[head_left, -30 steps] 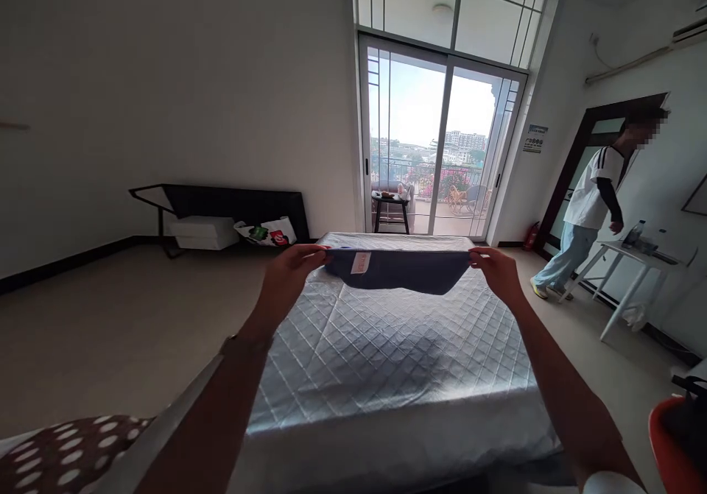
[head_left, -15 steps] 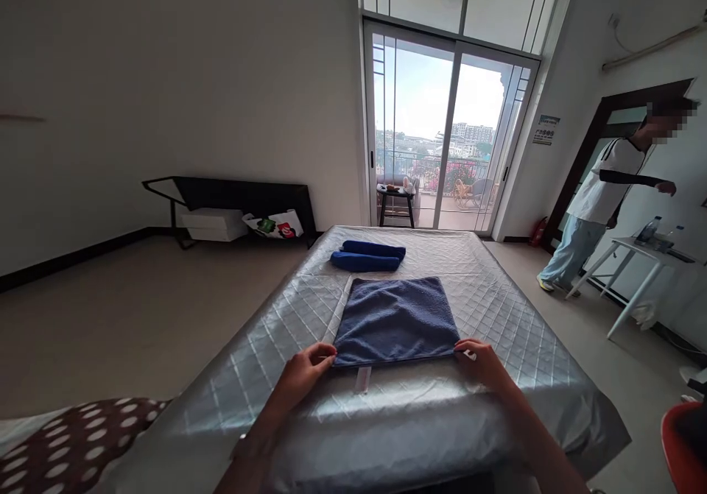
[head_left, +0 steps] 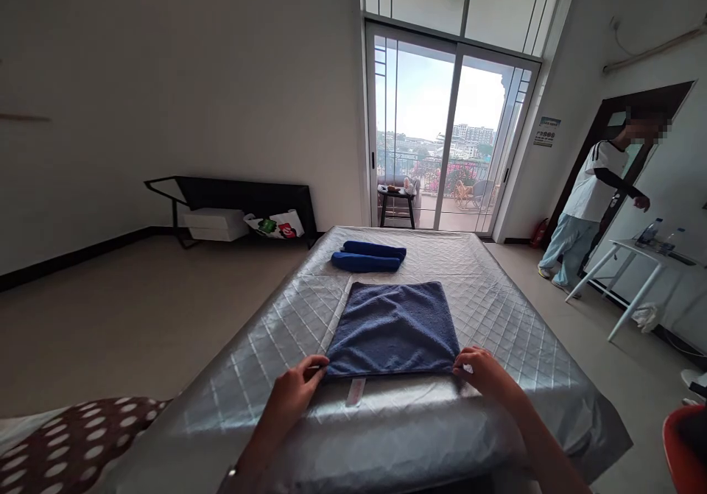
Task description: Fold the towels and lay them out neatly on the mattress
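Note:
A dark blue cloth [head_left: 395,328] lies spread on a silver quilted cover [head_left: 486,288], with soft wrinkles across it and a white tag [head_left: 355,392] sticking out at its near edge. My left hand [head_left: 298,385] pinches the cloth's near left corner. At the near right corner, my right hand [head_left: 479,370] has its fingers closed on the cloth. Beyond it rest two rolled or folded blue cloths [head_left: 367,257], side by side.
A person [head_left: 591,192] stands at the right by a white table [head_left: 652,252] with bottles. A red chair [head_left: 674,446] is at the lower right, a polka-dot fabric [head_left: 82,442] at the lower left. A black rack [head_left: 248,193] stands along the wall.
Both hands have come slightly nearer with the cloth's near edge, the left also moving outward. The cloth's far edge has shifted slightly nearer. The person at the right has moved a little left.

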The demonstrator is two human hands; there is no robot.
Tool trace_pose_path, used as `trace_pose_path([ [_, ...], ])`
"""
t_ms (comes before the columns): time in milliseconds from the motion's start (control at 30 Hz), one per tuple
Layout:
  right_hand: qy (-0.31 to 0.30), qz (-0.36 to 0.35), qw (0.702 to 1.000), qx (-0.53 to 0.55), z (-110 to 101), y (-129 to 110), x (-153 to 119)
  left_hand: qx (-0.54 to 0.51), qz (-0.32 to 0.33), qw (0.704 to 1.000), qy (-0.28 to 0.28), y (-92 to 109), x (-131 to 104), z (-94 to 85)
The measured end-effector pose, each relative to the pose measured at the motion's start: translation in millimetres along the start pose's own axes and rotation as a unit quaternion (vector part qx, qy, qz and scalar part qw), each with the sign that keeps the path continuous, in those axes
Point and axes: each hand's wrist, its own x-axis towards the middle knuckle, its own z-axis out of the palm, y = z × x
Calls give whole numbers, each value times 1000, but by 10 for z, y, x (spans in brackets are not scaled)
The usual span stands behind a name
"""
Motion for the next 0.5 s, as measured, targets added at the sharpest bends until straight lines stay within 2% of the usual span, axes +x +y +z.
trace_pose_path([
  [67, -1, 13, 999, -41, -39, -61, 89, 18, 10, 1000, 0, -8, -13, 27],
  [133, 24, 30, 998, -55, -45, -139, 223, 38, 18, 999, 1, -19, -24, 57],
  [267, 90, 66, 992, -62, 89, -264, 549, 69, 33, 997, 13, -55, -28, 100],
  [367, 66, 100, 989, -83, 284, -264, 717, 89, 33, 995, 9, -95, -25, 111],
  [500, 35, 111, 988, -101, 516, -164, 766, 134, 31, 990, -4, -135, -57, 102],
])
